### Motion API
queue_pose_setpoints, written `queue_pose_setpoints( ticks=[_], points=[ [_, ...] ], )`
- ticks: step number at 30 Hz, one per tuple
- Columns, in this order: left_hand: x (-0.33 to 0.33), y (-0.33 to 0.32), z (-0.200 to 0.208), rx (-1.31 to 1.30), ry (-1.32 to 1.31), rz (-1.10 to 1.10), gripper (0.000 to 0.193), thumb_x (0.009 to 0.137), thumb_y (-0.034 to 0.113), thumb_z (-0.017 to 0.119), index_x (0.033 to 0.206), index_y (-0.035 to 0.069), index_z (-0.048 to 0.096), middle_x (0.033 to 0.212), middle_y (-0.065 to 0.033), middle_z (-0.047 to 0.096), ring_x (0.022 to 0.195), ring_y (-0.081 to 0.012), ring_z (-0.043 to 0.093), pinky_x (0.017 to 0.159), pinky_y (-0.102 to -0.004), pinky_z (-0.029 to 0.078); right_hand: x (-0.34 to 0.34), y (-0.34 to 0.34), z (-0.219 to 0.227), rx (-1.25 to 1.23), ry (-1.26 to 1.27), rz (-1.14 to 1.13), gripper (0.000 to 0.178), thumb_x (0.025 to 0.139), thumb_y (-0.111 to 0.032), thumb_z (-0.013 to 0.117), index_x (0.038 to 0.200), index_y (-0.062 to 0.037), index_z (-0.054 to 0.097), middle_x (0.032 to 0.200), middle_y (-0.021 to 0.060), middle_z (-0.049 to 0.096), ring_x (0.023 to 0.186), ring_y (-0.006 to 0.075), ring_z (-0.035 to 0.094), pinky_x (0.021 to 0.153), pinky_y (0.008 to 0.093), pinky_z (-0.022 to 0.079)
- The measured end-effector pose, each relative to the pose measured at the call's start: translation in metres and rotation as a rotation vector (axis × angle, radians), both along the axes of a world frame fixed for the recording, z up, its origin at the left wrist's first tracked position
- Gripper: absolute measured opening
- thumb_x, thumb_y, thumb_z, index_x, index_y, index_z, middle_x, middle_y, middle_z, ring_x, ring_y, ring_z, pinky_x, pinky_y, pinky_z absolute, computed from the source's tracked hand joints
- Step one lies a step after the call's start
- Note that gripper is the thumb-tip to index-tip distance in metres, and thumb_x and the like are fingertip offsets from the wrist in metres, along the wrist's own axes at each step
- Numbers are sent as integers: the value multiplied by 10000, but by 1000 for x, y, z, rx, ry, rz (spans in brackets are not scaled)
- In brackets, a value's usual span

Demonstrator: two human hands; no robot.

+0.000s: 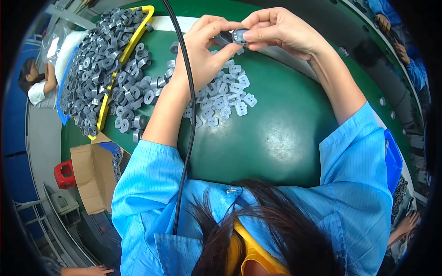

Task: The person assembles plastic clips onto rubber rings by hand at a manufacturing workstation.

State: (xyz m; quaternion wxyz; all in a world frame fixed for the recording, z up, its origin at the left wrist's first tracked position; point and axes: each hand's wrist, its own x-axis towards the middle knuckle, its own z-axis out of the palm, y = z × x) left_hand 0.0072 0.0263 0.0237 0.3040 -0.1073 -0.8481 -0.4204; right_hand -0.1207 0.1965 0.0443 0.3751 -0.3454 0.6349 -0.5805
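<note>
At the far side of the green table, my left hand (205, 48) and my right hand (283, 34) meet, fingertips pinched around a small grey oval plastic part (239, 35). A pale translucent face shows inside its rim. A darker grey rounded piece (223, 38) sits against my left fingers, partly hidden by them. Just below my hands, small translucent pads with holes (234, 88) lie scattered in a loose heap. To the left of my left forearm are many loose grey ring-shaped parts (133, 89).
A yellow-edged tray (105, 106) heaped with grey rings stands at the left. A black cable (189, 87) hangs across my left forearm. The green table (258, 142) stretches before me. A cardboard box (92, 177) and red stool (64, 175) are lower left; a blue bin (392, 161) is right. Other people work nearby.
</note>
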Motion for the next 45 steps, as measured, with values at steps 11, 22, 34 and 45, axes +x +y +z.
queue_pose_setpoints(
  ticks=[11, 22, 34, 45],
  points=[
    [8, 3, 9, -56, 48, 56, 315, 755, 75, 770, 1055, 54, 678, 1017, -75, 625, 872, -188, 652, 734, -294, 566, 17, -6, 7, -78, 84, -86, 209, 856, -120, 704, 996, 27, 654, 805, 63, 685, 725, 104, 661, 687, 212, 528],
    [6, 17, 7, -305, 201, 249, 314, 746, 69, 791, 1042, 80, 688, 1041, -74, 630, 844, -144, 633, 734, -230, 553, 16, -13, 5, -81, -24, -140, 99, 839, -47, 692, 898, 20, 650, 883, 91, 681, 776, 129, 644, 696, 242, 526],
    [6, -21, 3, 210, -328, 293, 416, 797, 118, 772, 1166, -12, 629, 996, -79, 691, 862, -97, 643, 774, -203, 501, -12, -16, -14, -87, 321, -211, 157, 766, -56, 699, 889, -26, 606, 766, 17, 617, 691, 77, 557, 636, 214, 454],
    [6, -10, 0, 53, -262, 294, 334, 740, 174, 813, 1023, 50, 686, 730, -60, 681, 648, -102, 636, 626, -244, 512, -6, -10, -14, -37, 1189, -263, 149, 797, -169, 642, 832, -39, 704, 823, 149, 628, 839, 335, 596, 765, 421, 470]
  ],
)
